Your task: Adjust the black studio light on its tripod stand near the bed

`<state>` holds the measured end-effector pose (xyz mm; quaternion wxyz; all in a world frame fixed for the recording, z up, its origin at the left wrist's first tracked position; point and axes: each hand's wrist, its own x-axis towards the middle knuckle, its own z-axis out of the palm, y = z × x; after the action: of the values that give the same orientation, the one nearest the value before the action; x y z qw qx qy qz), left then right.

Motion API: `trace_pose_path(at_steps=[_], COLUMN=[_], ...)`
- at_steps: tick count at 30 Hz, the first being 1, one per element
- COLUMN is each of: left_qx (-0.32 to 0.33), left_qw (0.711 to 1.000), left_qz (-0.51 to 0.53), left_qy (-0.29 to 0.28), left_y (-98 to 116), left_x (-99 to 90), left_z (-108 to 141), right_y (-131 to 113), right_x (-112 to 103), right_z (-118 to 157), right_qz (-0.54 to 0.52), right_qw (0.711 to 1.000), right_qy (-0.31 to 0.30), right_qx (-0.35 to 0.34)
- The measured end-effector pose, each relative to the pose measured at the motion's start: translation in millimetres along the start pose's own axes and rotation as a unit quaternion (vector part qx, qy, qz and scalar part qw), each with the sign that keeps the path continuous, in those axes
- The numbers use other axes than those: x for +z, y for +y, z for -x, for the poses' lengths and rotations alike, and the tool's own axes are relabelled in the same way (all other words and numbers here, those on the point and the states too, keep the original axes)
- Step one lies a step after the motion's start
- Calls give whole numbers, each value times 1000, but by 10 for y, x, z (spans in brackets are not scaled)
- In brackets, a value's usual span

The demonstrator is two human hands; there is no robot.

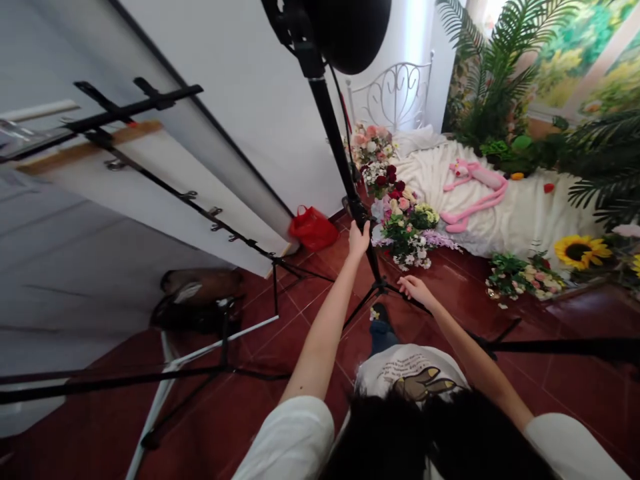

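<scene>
A black light stand [334,137] rises in front of me, with a large dark lamp head [353,30] on top and spread tripod legs [361,305] on the floor. My left hand [359,240] is closed around its pole, just below a knob joint [359,211]. Lower and to the right, my right hand [418,291] hovers apart from the pole, fingers loosely bent and nothing visible in them. A leg of the stand passes behind or beneath it; whether they touch I cannot tell. A cable [345,110] runs along the upper pole.
Bunches of artificial flowers [400,207] stand right beside the pole. A white-draped bed [420,167] carries a pink plush toy [480,183]. At left are a clamped backdrop [200,180], a red bag [314,228] and a white-legged stand [173,367]. Another black pole [560,347] lies across the right.
</scene>
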<state>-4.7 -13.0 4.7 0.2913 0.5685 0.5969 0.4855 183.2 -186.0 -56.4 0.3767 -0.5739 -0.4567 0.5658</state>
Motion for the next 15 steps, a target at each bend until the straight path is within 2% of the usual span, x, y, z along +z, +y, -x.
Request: trace_pose_path(at_steps=[3,5,7,8,11,12,13,15], left_qx=[-27,-27,-20,-16,-18,-22,-25,-27], left_qw=[999,999,999,999,999,999,999,998], left_qz=[-14,-16,-18,-19,-22,-25,-29,-37], left_qy=[-21,-30,-36,-37,-31,-29,-29,-32], left_y=[32,30,18,11,-1,-1,2,14], left_x=[45,47,34,27,15,13,11,3], left_z=[-26,-16,-2,4,26,35,43,60], right_y=[-422,-782,-1177,-1369,-1839,-1942,-2017,-2094], right_x=[55,61,57,59,111,146,186,271], right_z=[-510,-873,-1228,-1396,-1819,-1926,-2015,-2139], right_qz=[50,122,228,291,443,461,452,376], right_qw=[998,984,942,916,856,850,858,897], right_qy=[-8,19,28,14,-39,-42,-36,-13], right_qx=[-42,-129,-244,-275,-264,-251,-241,-233])
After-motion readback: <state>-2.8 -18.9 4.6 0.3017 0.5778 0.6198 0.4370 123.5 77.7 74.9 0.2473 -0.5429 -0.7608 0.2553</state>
